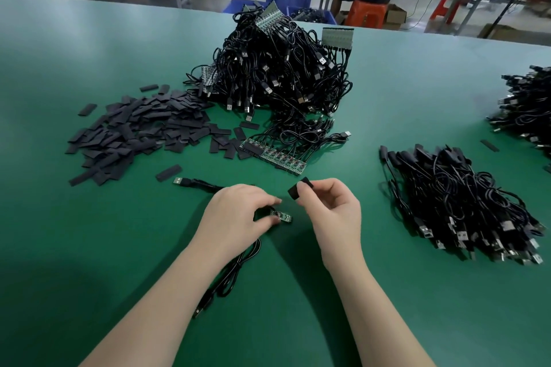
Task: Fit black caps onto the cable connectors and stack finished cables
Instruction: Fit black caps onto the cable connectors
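At frame centre my left hand (238,211) pinches the small green connector board (281,215) on its black cable (238,265); my right hand (331,211) pinches a flat, matte black cap (295,189) just above it.

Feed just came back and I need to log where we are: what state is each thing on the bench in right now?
Left hand: pinches the small circuit board.
Small circuit board: bare, no cap on it.
Right hand: fingers pinch one black cap.
Black cap: held above the board, not fitted.
Loose caps pile: spread flat on the mat.
Uncapped cable heap: tangled.
Finished cable stack: capped, laid together.
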A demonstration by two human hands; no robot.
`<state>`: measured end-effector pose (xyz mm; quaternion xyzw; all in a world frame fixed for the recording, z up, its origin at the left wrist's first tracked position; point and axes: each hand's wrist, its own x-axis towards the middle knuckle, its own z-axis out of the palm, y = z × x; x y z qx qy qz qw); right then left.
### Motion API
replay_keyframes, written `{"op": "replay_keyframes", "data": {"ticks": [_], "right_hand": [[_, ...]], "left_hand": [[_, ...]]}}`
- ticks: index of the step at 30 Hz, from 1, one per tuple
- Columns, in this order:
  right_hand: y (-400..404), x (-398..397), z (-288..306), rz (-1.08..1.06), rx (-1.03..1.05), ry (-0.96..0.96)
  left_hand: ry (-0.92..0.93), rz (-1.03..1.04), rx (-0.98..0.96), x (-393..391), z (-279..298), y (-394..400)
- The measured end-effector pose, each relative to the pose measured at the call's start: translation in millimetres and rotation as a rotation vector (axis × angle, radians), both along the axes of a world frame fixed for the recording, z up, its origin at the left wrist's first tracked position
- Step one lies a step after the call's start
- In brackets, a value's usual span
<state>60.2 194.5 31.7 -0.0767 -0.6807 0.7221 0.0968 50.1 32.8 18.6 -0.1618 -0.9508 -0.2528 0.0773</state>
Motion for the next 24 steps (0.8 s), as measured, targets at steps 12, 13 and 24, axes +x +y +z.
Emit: {"op": "replay_keyframes", "data": {"ticks": [12, 13, 24], "right_hand": [[4.2, -3.7, -1.9, 0.070, -0.238, -0.069], [4.0, -4.3, -2.3, 0.070, -0.267, -0.078], [-2.3, -0.8, -0.9, 0.152, -0.315, -0.075]], "left_hand": [[0.069, 0.250, 0.171, 4.6, 1.5, 3.3], [0.053, 0.259, 0.187, 5.2, 1.0, 4.3], [-0.077, 0.144, 0.413, 8.7, 0.7, 8.7]]}}
